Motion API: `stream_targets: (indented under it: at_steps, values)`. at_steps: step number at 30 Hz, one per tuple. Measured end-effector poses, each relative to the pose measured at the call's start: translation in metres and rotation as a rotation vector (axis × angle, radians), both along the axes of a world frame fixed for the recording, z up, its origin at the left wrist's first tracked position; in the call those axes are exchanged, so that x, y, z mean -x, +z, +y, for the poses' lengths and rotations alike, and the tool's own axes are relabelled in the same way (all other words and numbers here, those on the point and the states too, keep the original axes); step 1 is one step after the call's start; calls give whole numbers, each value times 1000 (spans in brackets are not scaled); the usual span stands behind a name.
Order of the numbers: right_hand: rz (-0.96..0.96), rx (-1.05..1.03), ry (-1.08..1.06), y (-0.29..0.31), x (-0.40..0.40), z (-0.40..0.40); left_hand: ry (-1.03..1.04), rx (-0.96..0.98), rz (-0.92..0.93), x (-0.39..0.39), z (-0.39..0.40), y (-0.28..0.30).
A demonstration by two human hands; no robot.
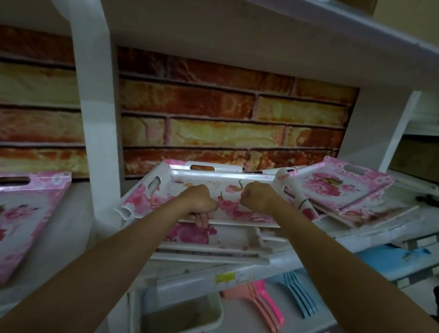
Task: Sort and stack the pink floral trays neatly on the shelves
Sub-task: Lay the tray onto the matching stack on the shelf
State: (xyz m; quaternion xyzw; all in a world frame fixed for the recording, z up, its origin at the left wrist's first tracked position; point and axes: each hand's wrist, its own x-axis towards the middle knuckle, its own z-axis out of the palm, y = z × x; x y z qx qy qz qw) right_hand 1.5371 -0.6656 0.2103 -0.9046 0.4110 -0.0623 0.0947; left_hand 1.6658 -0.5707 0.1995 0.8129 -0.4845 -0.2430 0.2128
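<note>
A white tray with pink flowers [185,182] is held level over the middle shelf. My left hand [199,203] grips its near rim, fingers curled under the edge. My right hand [259,197] grips the same rim a little to the right. Beneath it lie more floral trays [207,235] stacked unevenly on the shelf [271,262]. A pink-bordered floral tray [341,183] rests tilted on other trays at the right. Another pink floral tray [4,216] lies on the left bay's shelf.
A white upright post [96,102] divides the left bay from the middle one. A brick-pattern panel [231,109] backs the shelf. Below are a white bin [173,319], pink and blue plastic scoops [267,306] and a blue tray [391,258].
</note>
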Motion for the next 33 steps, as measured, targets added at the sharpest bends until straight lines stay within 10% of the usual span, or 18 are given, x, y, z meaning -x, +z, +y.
stream_targets:
  at_steps: [23,33]
  values:
    - [244,50,518,14,-29,-173,615,-218,-431,29,-40,-14]
    - [278,-78,621,-8,-72,-184,874,-206,-278,68,-8,4]
